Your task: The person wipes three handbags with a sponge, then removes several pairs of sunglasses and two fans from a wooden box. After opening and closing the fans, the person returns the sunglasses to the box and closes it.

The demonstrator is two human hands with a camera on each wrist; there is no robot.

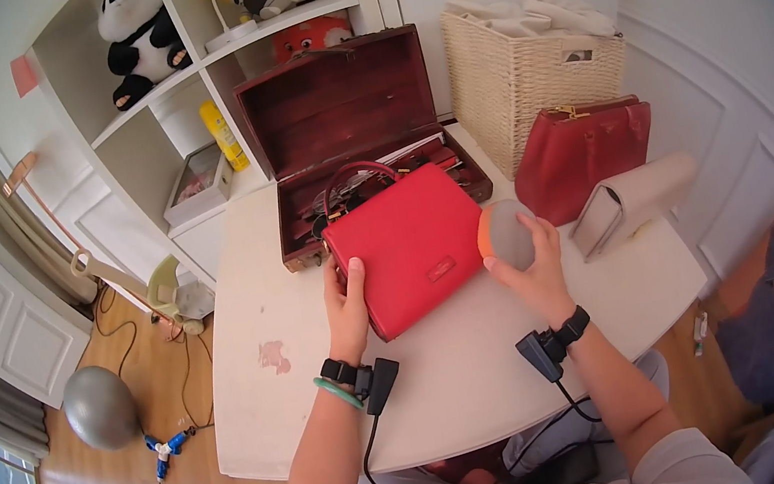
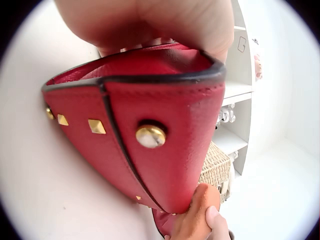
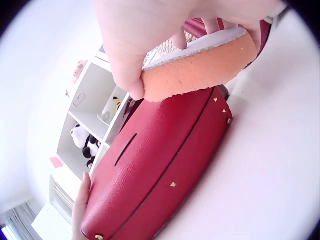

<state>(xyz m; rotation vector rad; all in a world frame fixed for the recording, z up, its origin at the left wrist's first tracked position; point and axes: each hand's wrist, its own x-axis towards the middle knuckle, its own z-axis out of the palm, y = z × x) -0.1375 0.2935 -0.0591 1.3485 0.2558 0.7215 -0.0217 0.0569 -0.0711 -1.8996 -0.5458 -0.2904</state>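
Observation:
A bright red handbag (image 1: pixel 413 248) is held tilted over the white table, its handle towards the open case. My left hand (image 1: pixel 348 314) grips its left side, thumb on the front face. In the left wrist view the bag's side (image 2: pixel 165 135) shows gold studs, with the hand (image 2: pixel 145 20) above it. My right hand (image 1: pixel 539 274) pinches a round grey-and-orange sponge (image 1: pixel 510 235) by the bag's right edge. From the right wrist view, the orange face of the sponge (image 3: pixel 200 70) is against or just over the red bag (image 3: pixel 155 150); contact is unclear.
Behind the bag, a dark red case (image 1: pixel 336 108) stands open with small items inside. To the right are a wicker basket (image 1: pixel 522 69), a darker red bag (image 1: pixel 586 155) and a cream bag (image 1: pixel 638 197) on the white table (image 1: pixel 282 411). Shelves with plush toys stand behind.

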